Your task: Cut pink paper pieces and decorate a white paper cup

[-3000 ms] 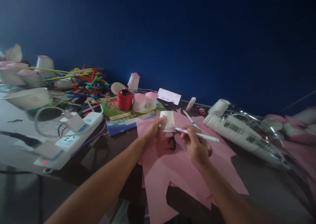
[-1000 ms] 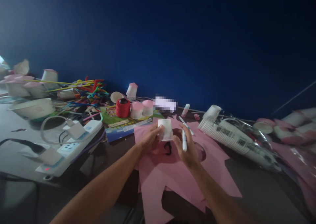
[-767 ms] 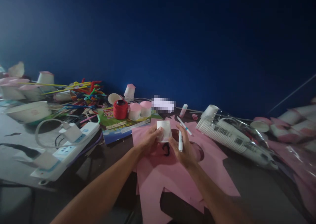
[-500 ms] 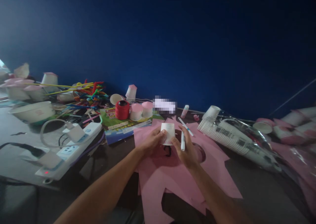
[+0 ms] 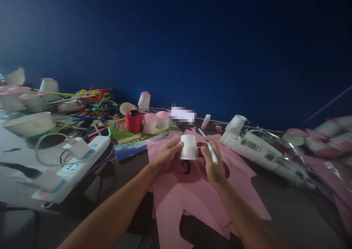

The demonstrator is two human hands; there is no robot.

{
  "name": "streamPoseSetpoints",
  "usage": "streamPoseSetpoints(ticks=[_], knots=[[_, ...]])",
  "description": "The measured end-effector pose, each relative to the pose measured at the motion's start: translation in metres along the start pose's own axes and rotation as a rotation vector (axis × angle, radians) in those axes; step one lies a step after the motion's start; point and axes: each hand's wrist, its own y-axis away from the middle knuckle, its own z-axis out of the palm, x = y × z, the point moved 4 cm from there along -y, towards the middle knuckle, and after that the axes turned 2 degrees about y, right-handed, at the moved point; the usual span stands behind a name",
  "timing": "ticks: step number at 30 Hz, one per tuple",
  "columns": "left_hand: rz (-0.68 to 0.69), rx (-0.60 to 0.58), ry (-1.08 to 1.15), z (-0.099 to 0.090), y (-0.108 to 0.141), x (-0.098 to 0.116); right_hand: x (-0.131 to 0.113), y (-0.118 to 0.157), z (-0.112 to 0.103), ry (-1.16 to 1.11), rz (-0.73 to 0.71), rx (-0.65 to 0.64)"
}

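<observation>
My left hand (image 5: 169, 152) grips the left side of a white paper cup (image 5: 189, 146) held mouth down above the pink paper. Faint pink marks show near the cup's rim. In my right hand (image 5: 213, 164) is a white marker (image 5: 212, 152), slanting across the fingers, just right of the cup. My right fingers are bent and stand apart from the cup. Beneath lie sheets of pink paper (image 5: 176, 201) with pieces cut out. A thin black curl (image 5: 187, 167) shows just under the cup. Behind the right fingers, another pen (image 5: 201, 132) is partly hidden.
Left are a power strip (image 5: 74, 170) with plugs, a paper bowl (image 5: 29, 124) and colourful pipe cleaners (image 5: 101, 100). Red thread (image 5: 134, 121) and pink-topped cups (image 5: 150, 123) sit on a printed packet (image 5: 123, 150). A glue stick (image 5: 205, 121) stands behind; bagged cups (image 5: 255, 150) lie right.
My right hand has come off the cup and moved right, its marker now tilted more. The left hand still holds the cup, which shows more of its side. The view has shifted slightly.
</observation>
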Motion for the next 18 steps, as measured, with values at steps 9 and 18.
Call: streamPoseSetpoints(ticks=[9,18], knots=[[-0.033,0.029,0.152,0.0016,-0.0023,-0.0036,-0.0009,0.0019,0.004,-0.02,-0.039,-0.068],[-0.126,0.06,0.243,0.0038,-0.0016,-0.0112,-0.0046,0.0039,0.0059,-0.032,-0.088,-0.103]])
